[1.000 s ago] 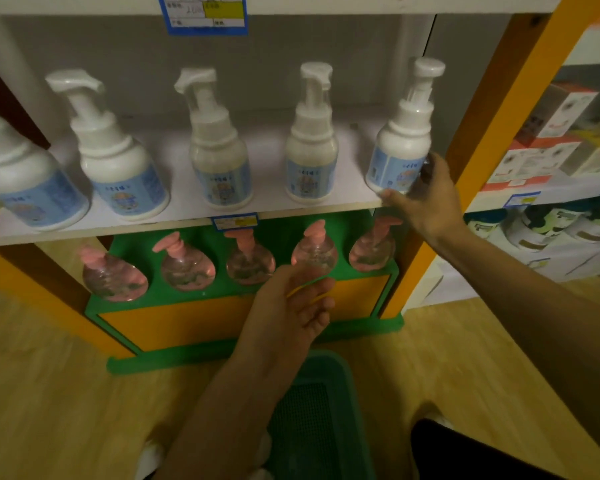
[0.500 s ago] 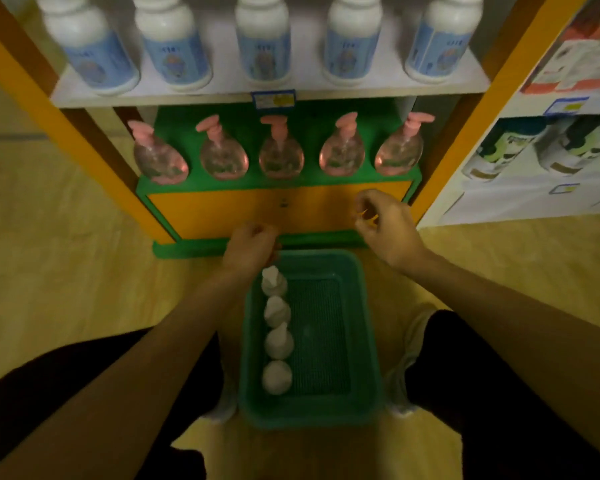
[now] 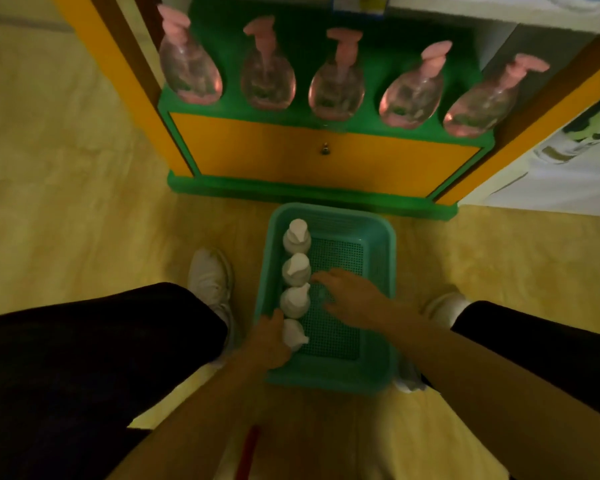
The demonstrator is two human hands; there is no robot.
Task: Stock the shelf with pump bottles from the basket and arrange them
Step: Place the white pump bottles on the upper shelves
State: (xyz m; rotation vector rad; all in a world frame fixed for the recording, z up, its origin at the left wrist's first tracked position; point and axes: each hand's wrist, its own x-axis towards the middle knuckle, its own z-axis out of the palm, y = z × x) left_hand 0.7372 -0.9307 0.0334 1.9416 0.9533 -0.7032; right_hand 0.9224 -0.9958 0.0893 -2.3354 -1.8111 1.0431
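The floor (image 3: 66,188) is the widest thing in view, bare wood tone on both sides and open to the left of the shelf (image 3: 323,161). The shelf fills the top, its orange posts slanting outward and its green base edge running just beyond the far rim of the basket (image 3: 385,341), with a narrow strip of floor between them. Five pink bottles (image 3: 336,88) stand in a row on the green ledge, set apart with gaps between, the outer two close to the posts.

Dark trouser legs (image 3: 94,358) frame the basket left and right, a white shoe (image 3: 210,275) near its left wall. The basket sits on the floor between the knees. Four white bottles (image 3: 297,271) line its left wall from far to near, touching one another; the right half of the mesh bottom is bare.

The left hand (image 3: 269,341) crosses the near left rim and curls around the nearest white bottle, fingers hidden behind it, so how firm the grip is cannot be told. The right hand (image 3: 354,296) is inside the basket, fingers spread and loose, tips just beside the middle bottles, holding nothing.
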